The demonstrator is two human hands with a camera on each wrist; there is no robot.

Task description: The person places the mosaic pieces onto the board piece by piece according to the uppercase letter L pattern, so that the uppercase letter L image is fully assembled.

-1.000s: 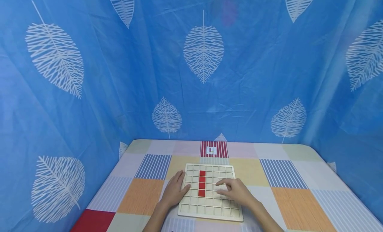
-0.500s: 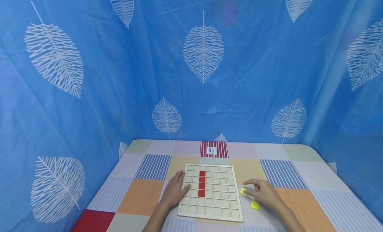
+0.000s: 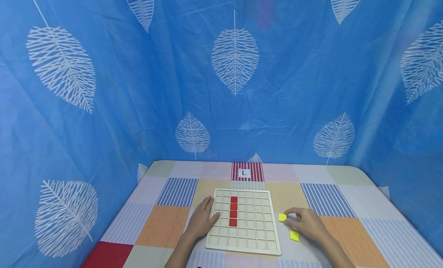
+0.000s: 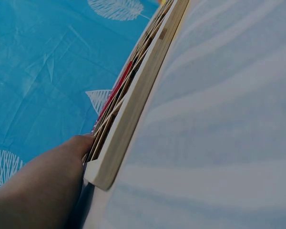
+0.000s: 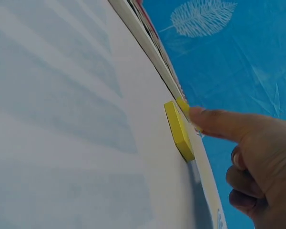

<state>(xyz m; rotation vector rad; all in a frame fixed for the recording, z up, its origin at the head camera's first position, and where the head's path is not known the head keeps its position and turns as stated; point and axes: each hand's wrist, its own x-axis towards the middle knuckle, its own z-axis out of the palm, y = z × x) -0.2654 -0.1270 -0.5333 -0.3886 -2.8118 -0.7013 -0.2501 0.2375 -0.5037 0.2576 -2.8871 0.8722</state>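
Note:
A pale wooden grid board (image 3: 242,244) lies on the table, with several red square tiles (image 3: 233,214) in a column in its cells. My left hand (image 3: 202,218) rests along the board's left edge, fingers straight and thumb over the rim; the left wrist view shows the thumb (image 4: 81,144) at the board's corner. Right of the board, my right hand (image 3: 307,222) pinches a yellow square tile (image 3: 282,217) between thumb and index finger. A second yellow tile (image 3: 294,236) lies on the cloth just below that hand. In the right wrist view this loose tile (image 5: 178,131) stands nearer than the pinched one.
A small printed card (image 3: 244,173) with a grid pattern lies beyond the board. Patchwork cloth (image 3: 166,225) covers the table. Blue curtains (image 3: 277,106) with white leaf prints hang behind and at both sides.
My right hand has moved from above the board to the right, uncovering two yellow tiles, and has taken hold of the farther one. The left hand has stayed in place.

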